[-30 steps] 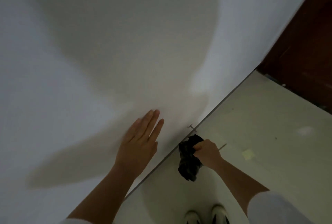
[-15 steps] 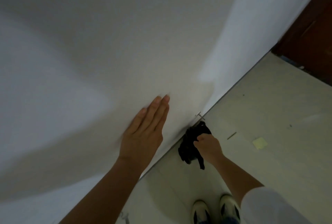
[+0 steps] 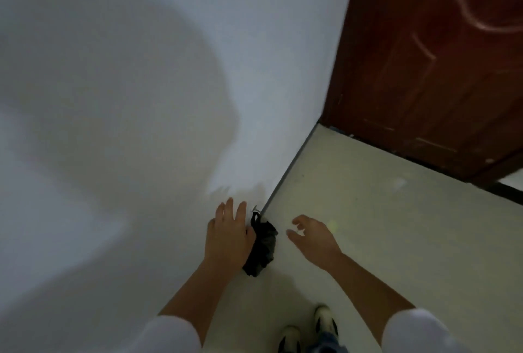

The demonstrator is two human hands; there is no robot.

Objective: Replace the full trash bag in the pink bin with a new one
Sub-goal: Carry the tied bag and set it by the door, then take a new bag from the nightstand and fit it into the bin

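The left hand (image 3: 229, 235) lies flat beside the hanging black bag (image 3: 261, 245), perhaps steadying it, while the right hand (image 3: 314, 236), fingers spread, holds nothing.

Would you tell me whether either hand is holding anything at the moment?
Nothing is clearly held: the right hand is open and empty, and the left hand lies flat on the wall, beside the hanging black bag.

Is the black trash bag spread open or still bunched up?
Bunched up. The black trash bag hangs as a crumpled wad beside the wall, next to the left hand; the right hand is open, off it.
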